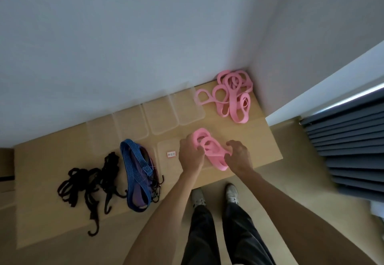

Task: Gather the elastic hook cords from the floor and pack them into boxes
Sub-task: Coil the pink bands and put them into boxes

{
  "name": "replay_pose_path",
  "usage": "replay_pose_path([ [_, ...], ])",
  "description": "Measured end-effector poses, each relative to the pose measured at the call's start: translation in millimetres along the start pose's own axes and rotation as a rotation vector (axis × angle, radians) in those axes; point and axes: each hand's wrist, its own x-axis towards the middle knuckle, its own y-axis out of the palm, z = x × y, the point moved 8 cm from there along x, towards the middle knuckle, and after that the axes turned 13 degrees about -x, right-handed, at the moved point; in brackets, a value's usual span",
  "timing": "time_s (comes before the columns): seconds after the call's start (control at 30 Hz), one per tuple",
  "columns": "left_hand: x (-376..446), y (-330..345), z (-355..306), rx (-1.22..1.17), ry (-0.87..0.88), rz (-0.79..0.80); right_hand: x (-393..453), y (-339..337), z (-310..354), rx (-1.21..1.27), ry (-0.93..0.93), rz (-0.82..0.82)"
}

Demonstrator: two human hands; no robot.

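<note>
Head view: left hand [190, 153] and right hand [239, 155], fingers curled, grip pink cord [209, 150]

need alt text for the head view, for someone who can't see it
Both hands, left hand and right hand, grip a bundle of pink cord above a low board. More pink cords lie in the corner, clear boxes along the wall, blue cords and black cords at left.

A low tan wooden platform [259, 140] sits in the wall corner. At twelve o'clock, a row of clear plastic boxes [160, 117]; at two, a heap of pink looped bands [232, 94]; at nine, black hooked elastic cords [89, 183] beside blue striped hooked cords [135, 171].
</note>
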Motion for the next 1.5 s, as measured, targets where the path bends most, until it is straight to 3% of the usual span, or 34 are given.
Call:
replay_pose_path([
  [0.1, 1.2, -13.2, -19.5, -0.016, 0.003, -0.022, -2.8, -26.5, 5.1, 0.063, 0.077, -0.069],
  [0.43, 34.6, 4.6, -127.1, 0.01, 0.088, 0.237, 14.6, -128.8, 18.6, 0.217, 0.159, -0.307],
  [0.73, 88.2, 66.2, -151.7, 0.04, 0.066, 0.288, 92.1, -131.8, -7.6, 0.311, 0.305, -0.273],
  [0.9, 119.7, 106.2, -164.9, -0.011, 0.165, 0.354, 131.4, -133.7, -6.7, 0.278, 0.294, -0.305],
  [1.1, 153.4, 145.9, -170.7, 0.006, 0.189, 0.317, 163.0, -124.0, -14.9, 0.217, 0.207, -0.246],
  [1.3, 163.1, 152.6, -181.1, 0.381, 0.266, 0.316, 176.9, -116.6, -9.9, 0.181, 0.1, -0.157],
  [1.4, 168.8, 147.5, -180.8, 0.266, 0.261, 0.228, 178.4, -124.1, -17.2, 0.173, 0.186, -0.242],
  [1.5, 163.7, 122.6, -180.4, -0.066, 0.165, 0.031, 175.2, -131.0, -16.8, 0.154, 0.225, -0.279],
])
